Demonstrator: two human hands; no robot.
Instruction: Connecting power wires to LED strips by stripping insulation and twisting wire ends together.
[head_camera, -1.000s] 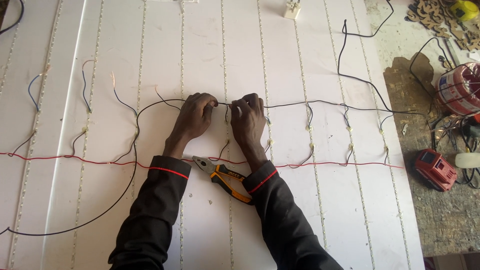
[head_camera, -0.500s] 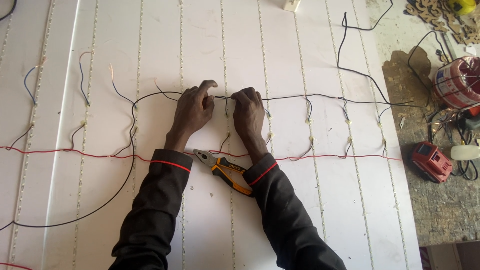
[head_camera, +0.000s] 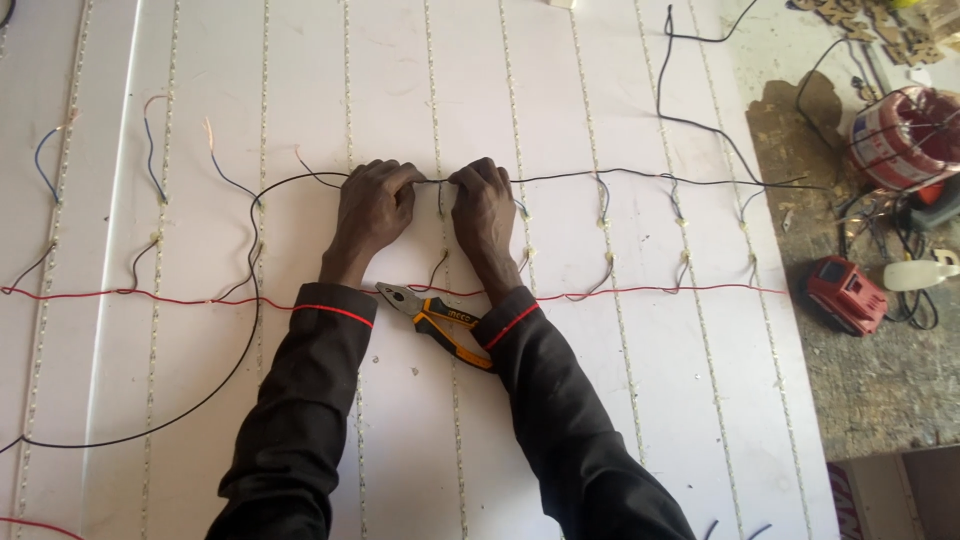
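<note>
A white ribbed panel (head_camera: 400, 420) lies below me with thin strips running down it. A black wire (head_camera: 640, 180) crosses the panel from the right and loops down to the left. My left hand (head_camera: 373, 205) and my right hand (head_camera: 483, 207) both pinch this wire close together, a small gap of wire showing between their fingertips. A short lead hangs from the wire between the hands. Orange-and-black pliers (head_camera: 440, 322) lie on the panel between my forearms, touched by neither hand. A red wire (head_camera: 650, 291) runs across the panel under my wrists.
Short blue, black and orange wire stubs (head_camera: 150, 150) stick up at the left. Off the panel's right edge are a red wire spool (head_camera: 905, 135), a red box-shaped tool part (head_camera: 845, 293), a white bottle (head_camera: 920, 272) and tangled black cables on a dusty floor.
My left hand's fingers, lifted half a second ago, have closed back onto the black wire. Both hands stay at the same spot; the pliers have not moved.
</note>
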